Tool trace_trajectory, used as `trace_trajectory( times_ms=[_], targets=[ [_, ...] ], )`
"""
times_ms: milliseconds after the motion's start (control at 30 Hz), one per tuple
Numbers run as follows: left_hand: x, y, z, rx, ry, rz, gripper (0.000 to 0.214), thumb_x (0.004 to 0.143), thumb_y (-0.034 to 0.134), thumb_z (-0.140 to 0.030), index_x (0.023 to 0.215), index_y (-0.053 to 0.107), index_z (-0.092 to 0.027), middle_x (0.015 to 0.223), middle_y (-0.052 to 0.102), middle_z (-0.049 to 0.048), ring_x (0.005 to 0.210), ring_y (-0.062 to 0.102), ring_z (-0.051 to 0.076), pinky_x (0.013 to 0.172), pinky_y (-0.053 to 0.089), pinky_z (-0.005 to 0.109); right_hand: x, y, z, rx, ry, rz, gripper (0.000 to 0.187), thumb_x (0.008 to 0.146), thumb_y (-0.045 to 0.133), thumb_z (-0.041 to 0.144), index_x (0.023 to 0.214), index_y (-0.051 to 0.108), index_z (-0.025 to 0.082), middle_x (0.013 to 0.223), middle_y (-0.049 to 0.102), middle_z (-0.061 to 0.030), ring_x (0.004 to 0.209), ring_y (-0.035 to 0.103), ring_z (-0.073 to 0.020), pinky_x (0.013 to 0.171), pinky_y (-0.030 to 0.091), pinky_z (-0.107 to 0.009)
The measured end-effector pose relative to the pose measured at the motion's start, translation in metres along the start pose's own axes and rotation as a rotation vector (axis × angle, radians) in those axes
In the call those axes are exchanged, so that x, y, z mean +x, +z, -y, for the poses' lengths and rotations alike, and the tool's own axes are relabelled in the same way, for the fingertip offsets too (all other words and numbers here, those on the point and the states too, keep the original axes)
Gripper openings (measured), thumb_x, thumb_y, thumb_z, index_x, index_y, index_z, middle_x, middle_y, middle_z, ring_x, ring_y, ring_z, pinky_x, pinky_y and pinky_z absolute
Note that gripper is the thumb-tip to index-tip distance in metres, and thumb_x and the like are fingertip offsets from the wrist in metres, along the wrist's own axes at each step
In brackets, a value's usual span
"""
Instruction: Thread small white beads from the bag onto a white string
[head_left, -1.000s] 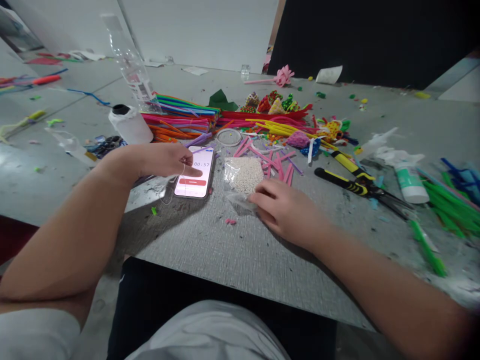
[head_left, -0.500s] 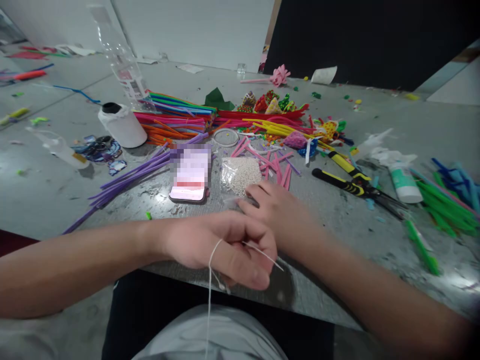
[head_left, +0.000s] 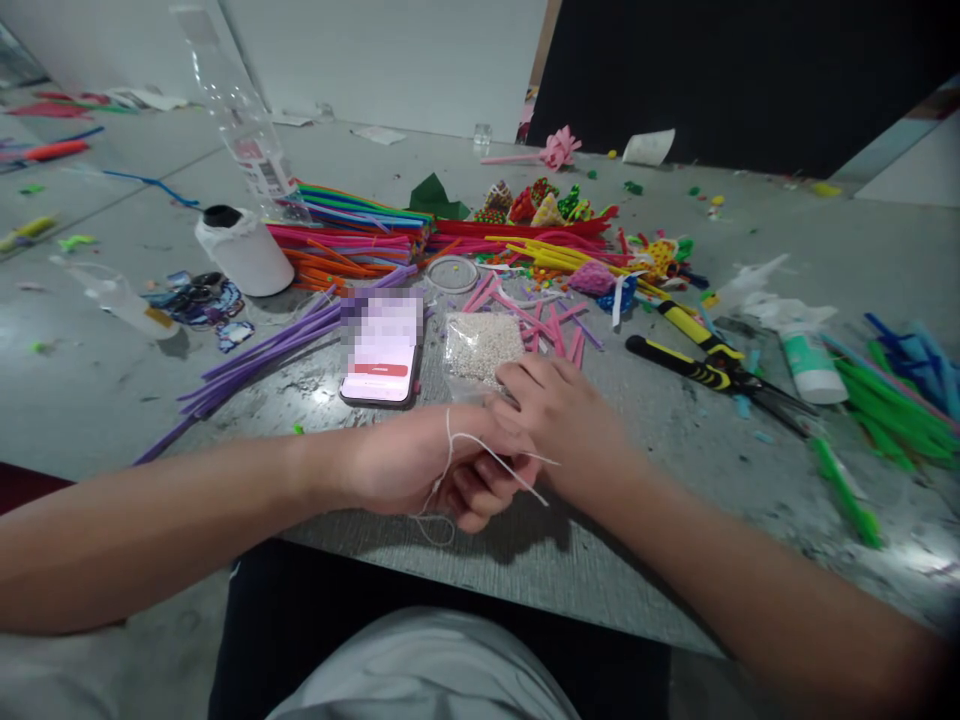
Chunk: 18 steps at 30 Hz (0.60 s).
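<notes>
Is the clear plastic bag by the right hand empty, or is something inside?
Not empty: small whitish beads show through the clear plastic bag. Whether it is open, I cannot tell; the right hand hides part.

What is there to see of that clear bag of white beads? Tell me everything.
The clear plastic bag of tiny white beads lies roughly flat on the grey table. It looks squarish and shiny, with crinkled glints at its left side. Beads fill most of what shows. The person's right hand hides its near right corner and seems to touch it; whether the bag is open cannot be told.
</notes>
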<state>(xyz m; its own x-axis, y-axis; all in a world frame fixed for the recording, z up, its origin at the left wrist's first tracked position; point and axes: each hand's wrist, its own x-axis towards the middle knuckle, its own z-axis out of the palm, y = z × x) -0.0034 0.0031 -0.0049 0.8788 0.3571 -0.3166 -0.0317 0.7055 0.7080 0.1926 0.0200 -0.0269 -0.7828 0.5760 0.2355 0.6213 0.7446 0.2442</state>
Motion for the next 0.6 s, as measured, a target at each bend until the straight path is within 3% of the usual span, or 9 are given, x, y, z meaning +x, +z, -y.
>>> trace_trajectory(
  times_ms=[200, 467, 600],
  targets=[
    [0.002, 0.006, 0.002, 0.085, 0.066, -0.052, 0.036, 0.097, 0.065, -0.043, 0.076, 0.051, -0.017, 0.064, 0.031, -0.0069, 0.051, 0.026, 0.007, 0.048, 0.021, 0.022, 0.001, 0.001, -0.003, 0.046, -0.012, -0.023, 0.011, 0.093, 0.067, 0.017, 0.082, 0.068, 0.018, 0.093, 0.066, -0.011, 0.094, 0.052, -0.0297, 0.078, 0.041, -0.043],
    [0.002, 0.001, 0.004, -0.033, 0.255, -0.041, 0.021, 0.094, 0.063, -0.02, 0.075, 0.06, -0.013, 0.065, 0.048, -0.0022, 0.055, 0.042, 0.008, 0.054, 0.037, 0.022, -0.005, 0.007, -0.006, 0.184, -0.073, -0.125, 0.017, 0.097, 0.057, 0.016, 0.09, 0.071, 0.014, 0.114, 0.07, -0.0176, 0.103, 0.056, -0.0309, 0.084, 0.05, -0.045],
    [-0.001, 0.002, 0.002, -0.048, 0.294, -0.123, 0.022, 0.095, 0.063, -0.022, 0.076, 0.065, -0.012, 0.062, 0.045, -0.0027, 0.054, 0.039, 0.008, 0.054, 0.036, 0.022, -0.009, 0.004, -0.011, 0.275, -0.075, -0.23, 0.016, 0.098, 0.054, 0.017, 0.1, 0.07, 0.013, 0.115, 0.07, -0.0172, 0.106, 0.058, -0.0287, 0.09, 0.054, -0.046]
  ],
)
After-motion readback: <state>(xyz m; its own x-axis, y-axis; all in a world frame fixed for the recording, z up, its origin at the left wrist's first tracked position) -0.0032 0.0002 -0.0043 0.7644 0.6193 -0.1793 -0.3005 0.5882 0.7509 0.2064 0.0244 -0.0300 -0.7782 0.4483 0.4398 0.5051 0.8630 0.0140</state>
